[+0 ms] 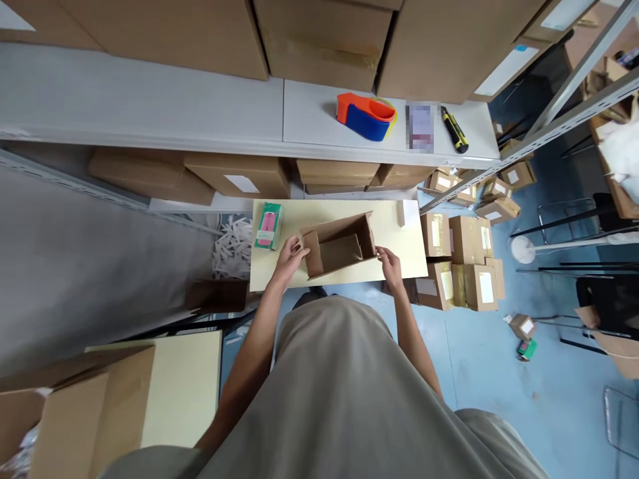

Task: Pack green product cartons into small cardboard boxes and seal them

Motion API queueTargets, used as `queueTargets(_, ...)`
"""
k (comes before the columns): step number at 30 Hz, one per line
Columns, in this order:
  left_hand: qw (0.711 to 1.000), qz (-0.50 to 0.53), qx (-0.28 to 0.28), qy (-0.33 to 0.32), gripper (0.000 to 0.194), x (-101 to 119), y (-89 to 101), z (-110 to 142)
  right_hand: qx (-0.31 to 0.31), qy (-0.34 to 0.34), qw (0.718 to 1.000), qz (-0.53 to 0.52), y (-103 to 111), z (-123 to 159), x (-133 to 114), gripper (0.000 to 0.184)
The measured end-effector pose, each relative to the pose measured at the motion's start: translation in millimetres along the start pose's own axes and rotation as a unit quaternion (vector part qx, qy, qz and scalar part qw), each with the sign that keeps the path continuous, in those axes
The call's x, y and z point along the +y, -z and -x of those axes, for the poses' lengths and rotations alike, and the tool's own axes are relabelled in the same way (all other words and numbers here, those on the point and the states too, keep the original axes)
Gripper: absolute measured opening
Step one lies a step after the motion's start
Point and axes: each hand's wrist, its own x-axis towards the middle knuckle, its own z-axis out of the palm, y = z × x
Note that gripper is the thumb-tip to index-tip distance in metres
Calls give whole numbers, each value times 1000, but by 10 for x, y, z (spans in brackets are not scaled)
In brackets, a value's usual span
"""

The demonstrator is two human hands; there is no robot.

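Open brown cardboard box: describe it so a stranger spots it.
Below the long pale grey shelf is a pale yellow rectangular table. Over it, the left hand and right hand hold the open brown cardboard box; unlike the white box and green-and-pink box nearby, its inside shows.

Light-grey shelving [200, 103] stands behind a pale yellow table [412, 253] on blue floor [479, 379].

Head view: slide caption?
At a table, left hand and right hand hold an open carton between green box and white box.
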Motion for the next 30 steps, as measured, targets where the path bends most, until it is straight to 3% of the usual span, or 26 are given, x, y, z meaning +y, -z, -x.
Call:
queueTargets(4,995,-13,-60,80,75,-69,163,100,4,-43,998,-53,104,-72,-222,76)
queueTargets(7,993,-4,-110,43,75,-120,184,105,-16,-65,997,-49,107,-155,-331,78)
queueTargets(13,992,-51,-111,-38,79,-122,190,-140,-22,-47,998,-32,16,-292,-332,72)
queueTargets(18,988,-83,-117,-60,86,91,266,-169,-19,-46,999,11,-14,-441,-278,76)
queueTargets(24,974,-71,-212,-38,100,409,253,55,-45,-20,997,58,87,-589,-347,73)
queueTargets(28,977,-52,-205,-11,118,525,190,130,-81,-29,996,17,239,-593,-408,71)
queueTargets(30,980,-66,-189,0,118,528,135,137,-114,-37,993,-18,328,-586,-409,71)
